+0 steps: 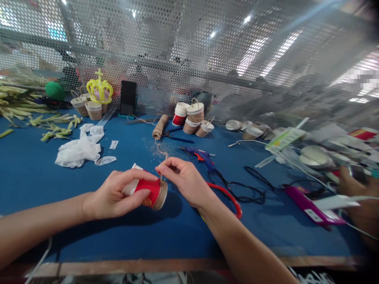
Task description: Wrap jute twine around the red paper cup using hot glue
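Gripping red cup (pixel 154 188), left hand (pixel 114 193) partly hides its print (pixel 147 202); right hand (pixel 185 178) pinches twine (pixel 166 156).

I've got a red-and-white cup (pixel 153 187) w/ gold print (pixel 147 202), tan twine roll (pixel 160 127), blue tabletop (pixel 183 240), blue glue gun (pixel 207 161) w/ red trigger (pixel 199 157), white lacy fabric (pixel 78 152), yellow crown (pixel 100 93), green ball (pixel 55 91) & grey, dotted perf. panel (pixel 166 27).

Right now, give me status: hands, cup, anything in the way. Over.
Left hand holding tilted red cup, twine band at one end. Right hand pinching twine strand. Glue gun beyond right hand, clear of cup.
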The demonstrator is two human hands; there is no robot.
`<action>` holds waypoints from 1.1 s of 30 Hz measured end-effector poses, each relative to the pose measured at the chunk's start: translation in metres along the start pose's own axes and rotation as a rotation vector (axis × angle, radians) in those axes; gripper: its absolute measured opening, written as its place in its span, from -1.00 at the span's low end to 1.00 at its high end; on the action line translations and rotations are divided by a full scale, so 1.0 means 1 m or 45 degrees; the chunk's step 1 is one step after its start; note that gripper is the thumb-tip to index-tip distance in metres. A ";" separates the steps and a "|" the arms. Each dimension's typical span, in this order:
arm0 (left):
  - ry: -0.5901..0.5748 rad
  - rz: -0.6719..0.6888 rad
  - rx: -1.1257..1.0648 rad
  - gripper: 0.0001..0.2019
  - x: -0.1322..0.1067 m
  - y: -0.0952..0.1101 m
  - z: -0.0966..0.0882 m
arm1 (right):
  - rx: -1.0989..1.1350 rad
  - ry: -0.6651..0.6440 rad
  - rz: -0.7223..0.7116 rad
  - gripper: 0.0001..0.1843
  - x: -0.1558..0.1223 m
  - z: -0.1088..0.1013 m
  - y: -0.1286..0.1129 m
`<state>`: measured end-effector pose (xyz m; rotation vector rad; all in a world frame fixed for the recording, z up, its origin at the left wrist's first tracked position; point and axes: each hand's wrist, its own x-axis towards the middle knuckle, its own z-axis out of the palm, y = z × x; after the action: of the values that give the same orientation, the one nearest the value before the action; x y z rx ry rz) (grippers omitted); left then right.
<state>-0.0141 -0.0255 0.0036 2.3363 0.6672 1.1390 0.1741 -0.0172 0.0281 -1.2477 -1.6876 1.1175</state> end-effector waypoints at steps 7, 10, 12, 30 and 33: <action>0.007 0.043 -0.035 -0.72 0.000 0.001 -0.001 | -0.002 -0.024 0.003 -0.79 -0.001 0.001 0.000; -0.004 0.053 -0.039 -0.72 -0.001 0.000 -0.001 | 0.008 -0.029 0.002 -0.79 -0.001 0.003 -0.001; -0.003 0.067 -0.049 -0.73 -0.002 0.000 0.000 | 0.006 -0.038 0.000 -0.79 -0.001 0.003 0.001; 0.180 -0.453 -0.167 -0.72 0.011 -0.018 0.003 | 0.135 -0.035 0.097 -0.82 0.000 0.006 0.000; 0.215 -0.487 -0.387 -0.61 0.014 -0.021 0.002 | 0.021 -0.049 0.012 -0.85 -0.001 0.002 0.000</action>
<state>-0.0101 -0.0016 -0.0013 1.7800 0.8868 1.1712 0.1724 -0.0184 0.0278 -1.2325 -1.6996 1.1658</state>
